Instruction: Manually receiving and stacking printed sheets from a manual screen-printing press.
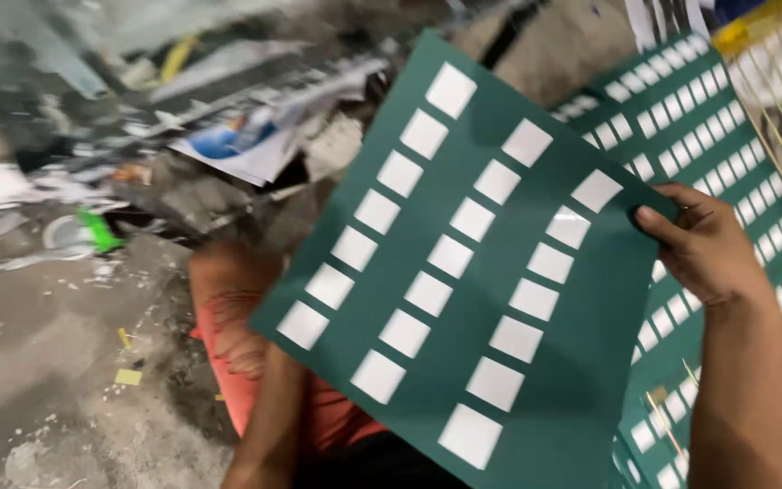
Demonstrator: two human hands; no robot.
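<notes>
Green sheet held up

Our left hand is hidden behind the sheet (pixel 491 272), so we cannot tell its fingers. The sheet hangs tilted above our knee (pixel 228 299). Our right hand (pixel 703 244) pinches its right edge

A dark green label sheet (pixel 500 272) with three rows of white rectangular stickers is held up tilted; more green sheets (pixel 726 163) lie behind, right.

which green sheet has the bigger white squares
The green sheet held up by the right hand. It has three rows of large white squares, while the sheets lying beneath carry many small squares packed closely.
</notes>
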